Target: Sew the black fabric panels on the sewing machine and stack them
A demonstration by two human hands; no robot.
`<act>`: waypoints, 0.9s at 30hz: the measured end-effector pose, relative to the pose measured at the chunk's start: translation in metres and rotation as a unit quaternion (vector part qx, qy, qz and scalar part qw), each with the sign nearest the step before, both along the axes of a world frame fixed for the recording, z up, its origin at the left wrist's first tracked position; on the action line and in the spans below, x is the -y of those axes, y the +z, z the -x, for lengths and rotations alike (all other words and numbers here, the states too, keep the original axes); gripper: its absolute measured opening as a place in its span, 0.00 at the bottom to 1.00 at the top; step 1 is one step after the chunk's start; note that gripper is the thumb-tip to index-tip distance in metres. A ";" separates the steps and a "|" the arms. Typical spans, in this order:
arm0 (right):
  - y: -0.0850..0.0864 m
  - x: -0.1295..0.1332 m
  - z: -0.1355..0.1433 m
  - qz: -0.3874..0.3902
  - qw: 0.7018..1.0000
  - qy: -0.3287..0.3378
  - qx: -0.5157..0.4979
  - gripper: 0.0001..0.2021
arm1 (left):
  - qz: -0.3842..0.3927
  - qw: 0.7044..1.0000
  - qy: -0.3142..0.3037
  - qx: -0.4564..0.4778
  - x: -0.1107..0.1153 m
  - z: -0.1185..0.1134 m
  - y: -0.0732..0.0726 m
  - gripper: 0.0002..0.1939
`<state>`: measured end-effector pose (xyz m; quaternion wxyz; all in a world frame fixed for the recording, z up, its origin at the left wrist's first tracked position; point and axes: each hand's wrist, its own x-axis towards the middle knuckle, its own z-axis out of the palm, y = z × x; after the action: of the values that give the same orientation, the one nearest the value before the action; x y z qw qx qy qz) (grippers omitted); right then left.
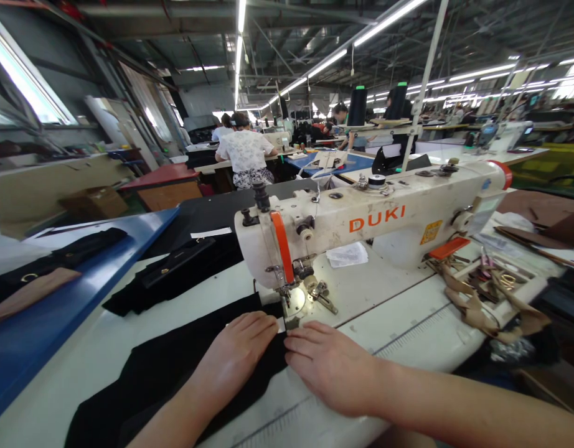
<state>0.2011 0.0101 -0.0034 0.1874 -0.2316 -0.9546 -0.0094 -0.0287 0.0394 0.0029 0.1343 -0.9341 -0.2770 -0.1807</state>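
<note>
A white sewing machine (334,211) marked DUKI stands before me, its lamp lighting the needle area. Under its head lies a dark length of black fabric (175,348) that spreads left across the table. My left hand (243,348) grips this fabric just left of the needle, fingers together. Beside its fingertips shows a small white strip (281,325). On the needle's near side, my right hand (331,364) has its fingers closed at the fabric's right edge. The fingertips of both hands almost meet, and the fabric under them is partly hidden.
A ruler scale (418,333) runs along the table's front. At right, a tray (525,286) holds small tools and rings, with brown strips draped over it. More black pieces (170,274) lie at left near a blue board (81,323). A co-worker (247,152) sits ahead.
</note>
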 end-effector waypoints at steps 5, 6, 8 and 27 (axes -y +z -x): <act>0.003 -0.002 -0.001 0.006 1.000 0.001 0.000 0.08 | -0.004 1.000 -0.013 0.013 0.000 -0.002 0.002 0.16; 0.004 -0.003 0.000 0.012 1.000 -0.001 0.000 0.08 | -0.002 1.000 -0.013 0.014 0.001 -0.003 0.002 0.15; 0.007 -0.009 0.001 0.023 1.000 -0.016 -0.002 0.07 | 0.003 1.000 -0.009 0.018 0.001 -0.004 0.003 0.15; 0.005 -0.037 0.010 -0.009 0.998 -0.064 0.027 0.05 | 0.067 0.990 0.119 0.024 0.032 -0.005 -0.005 0.20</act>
<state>0.1915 0.0470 0.0020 0.1630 -0.2902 -0.9423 -0.0357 -0.0236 0.0075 -0.0022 0.0855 -0.8969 -0.4008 -0.1665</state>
